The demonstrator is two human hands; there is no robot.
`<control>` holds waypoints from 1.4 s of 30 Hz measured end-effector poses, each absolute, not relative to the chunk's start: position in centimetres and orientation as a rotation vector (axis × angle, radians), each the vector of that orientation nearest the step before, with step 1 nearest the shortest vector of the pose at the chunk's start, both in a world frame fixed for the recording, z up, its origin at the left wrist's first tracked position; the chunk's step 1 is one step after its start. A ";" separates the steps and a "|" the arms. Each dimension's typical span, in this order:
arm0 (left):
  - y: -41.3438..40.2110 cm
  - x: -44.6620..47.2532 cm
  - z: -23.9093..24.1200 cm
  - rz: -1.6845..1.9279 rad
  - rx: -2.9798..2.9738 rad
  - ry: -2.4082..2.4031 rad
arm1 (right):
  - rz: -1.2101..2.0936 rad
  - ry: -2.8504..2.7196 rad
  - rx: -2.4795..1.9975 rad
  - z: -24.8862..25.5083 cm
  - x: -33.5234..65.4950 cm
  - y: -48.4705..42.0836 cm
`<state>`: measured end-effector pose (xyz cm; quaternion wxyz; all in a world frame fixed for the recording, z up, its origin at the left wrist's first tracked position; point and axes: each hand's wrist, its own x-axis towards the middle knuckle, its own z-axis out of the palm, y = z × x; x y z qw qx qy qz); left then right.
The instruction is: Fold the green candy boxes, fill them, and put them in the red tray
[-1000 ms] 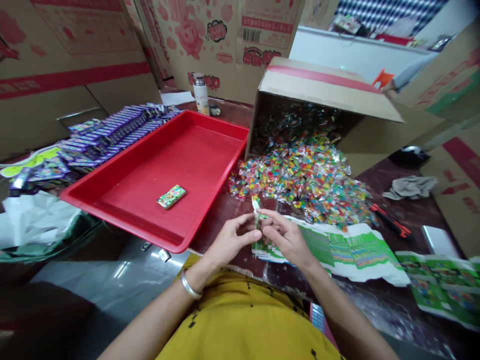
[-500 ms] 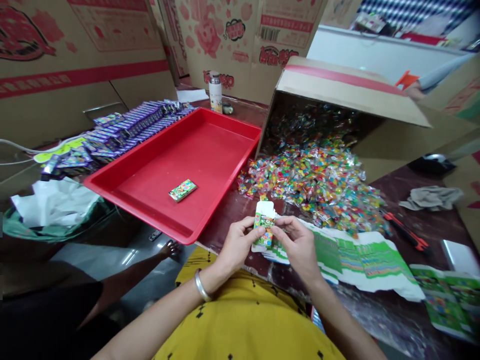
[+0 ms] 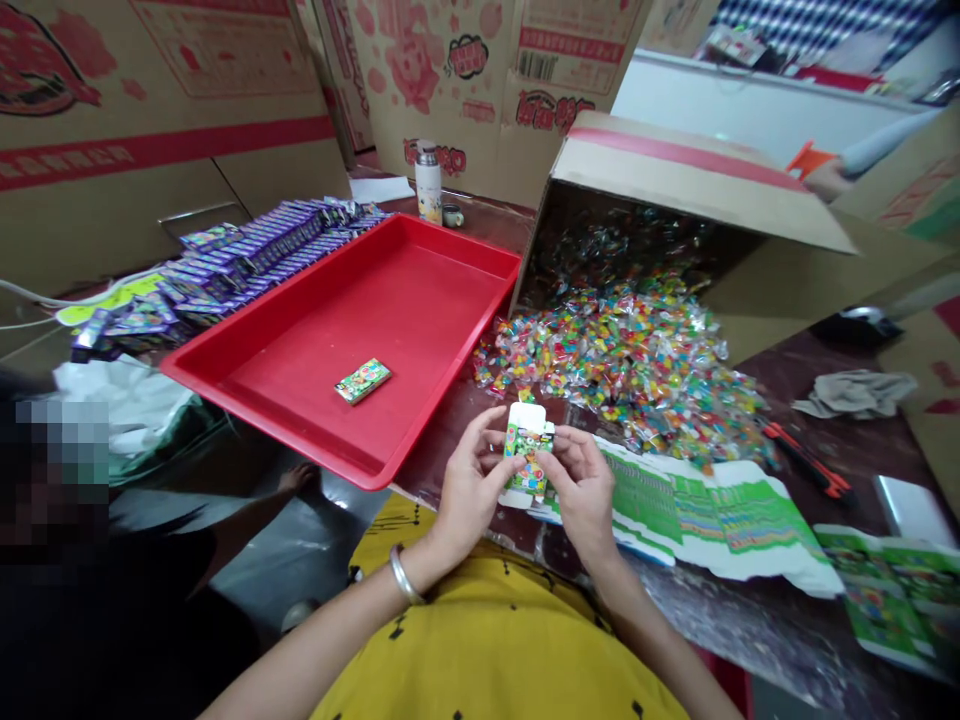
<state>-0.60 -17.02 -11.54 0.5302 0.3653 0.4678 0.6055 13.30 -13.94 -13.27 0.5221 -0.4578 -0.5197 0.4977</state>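
Between both hands I hold a small green candy box (image 3: 528, 458), its white end flap standing up at the top and another flap showing at the bottom. My left hand (image 3: 478, 475) grips its left side, thumb on the front. My right hand (image 3: 581, 485) pinches the right side, with its thumb also on the front. Just right of the hands lies a fanned row of flat green cartons (image 3: 705, 515). Behind them spreads a heap of wrapped colourful candies (image 3: 622, 360), spilling from a cardboard box (image 3: 675, 165) on its side.
A red tray (image 3: 300, 335) on the left holds one green candy box (image 3: 363, 381). Rows of purple boxes (image 3: 262, 250) lie beyond it. A flask (image 3: 428, 185) stands at the back. At right are a red-black tool (image 3: 810, 465) and a cloth (image 3: 855, 393). A person crouches lower left.
The left fingers have spread along the box's side, and the box faces me more fully. The person at lower left has moved further into view.
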 end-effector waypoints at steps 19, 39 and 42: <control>-16.6 -1.4 -11.1 1.337 0.933 0.985 | 1.202 -1.412 -1.001 -11.3 13.8 -12.4; -16.9 -2.7 -9.8 1.193 1.111 1.044 | 1.254 -1.631 -1.104 -9.0 14.1 -10.7; -16.9 -2.7 -10.2 1.248 1.032 1.040 | 1.214 -1.706 -1.053 -9.3 14.2 -11.8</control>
